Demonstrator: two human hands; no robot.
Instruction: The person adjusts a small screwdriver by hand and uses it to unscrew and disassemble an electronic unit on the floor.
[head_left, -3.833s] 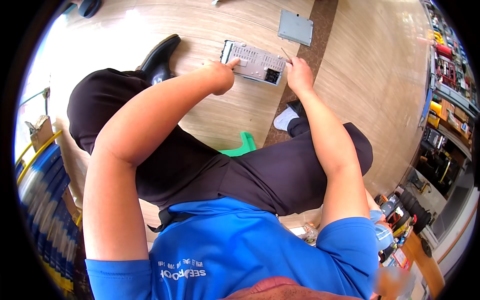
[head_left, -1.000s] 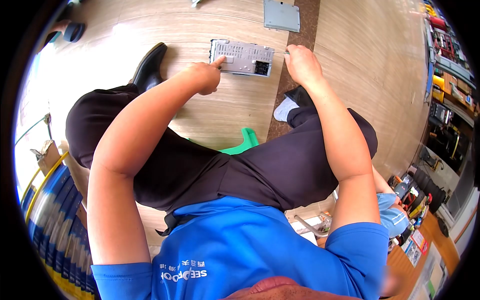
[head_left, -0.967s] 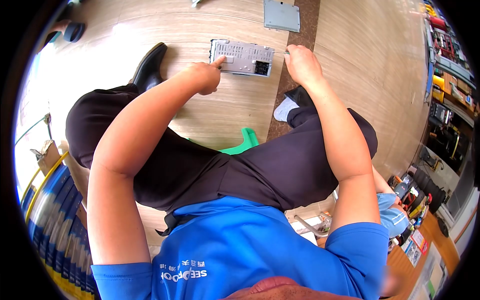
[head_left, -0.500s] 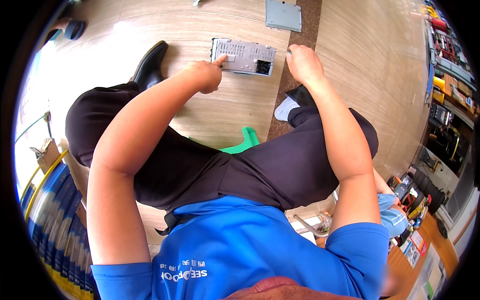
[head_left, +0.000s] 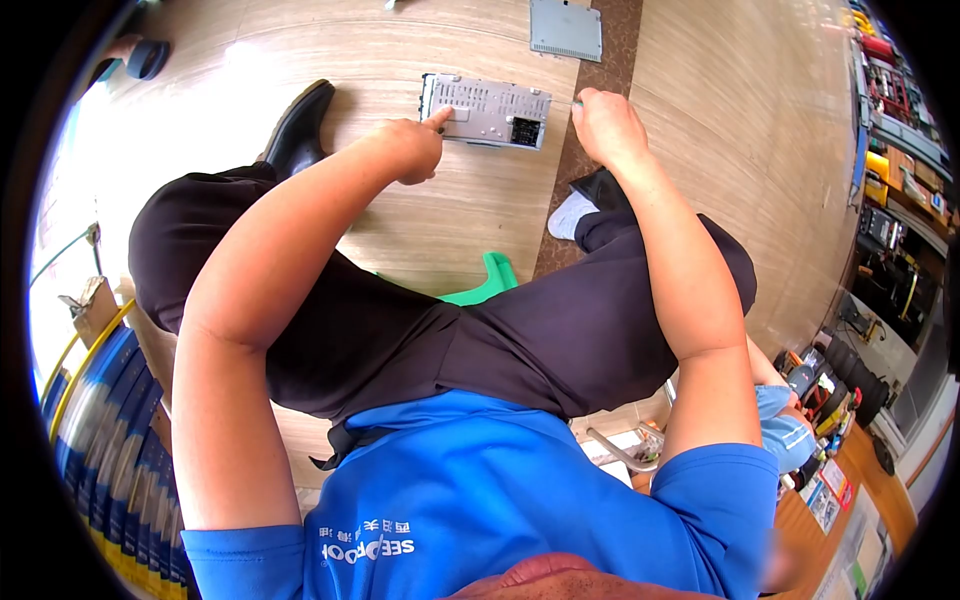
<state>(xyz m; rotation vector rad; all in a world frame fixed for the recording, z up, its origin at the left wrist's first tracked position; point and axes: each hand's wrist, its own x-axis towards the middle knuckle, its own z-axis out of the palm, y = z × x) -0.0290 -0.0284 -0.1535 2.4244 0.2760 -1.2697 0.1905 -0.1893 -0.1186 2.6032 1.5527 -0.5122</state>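
Observation:
A silver metal car stereo [head_left: 490, 108], with slotted vents and a black connector socket at its right end, lies on the tiled floor. My left hand [head_left: 410, 148] holds it at its near left part, the index finger stretched over the top plate and the other fingers curled. Beyond its right end, my right hand [head_left: 608, 125] is closed around a thin screwdriver [head_left: 578, 103]; only a bit of green shows at the fingertips, and the shaft is hard to make out. A grey metal cover plate [head_left: 567, 30] lies apart, farther off on the floor.
A green plastic stool [head_left: 488, 280] shows between my legs. Blue boxed goods [head_left: 105, 430] stand in a yellow rack at left. Shelves with tools and parts [head_left: 890, 180] line the right side. Another person's shoe [head_left: 148, 60] is at upper left; someone in light blue [head_left: 785, 430] is behind at right.
The screwdriver's thin shaft, seen before between my right hand and the stereo's end, hardly shows now. The stereo and both hands have stayed nearly in place.

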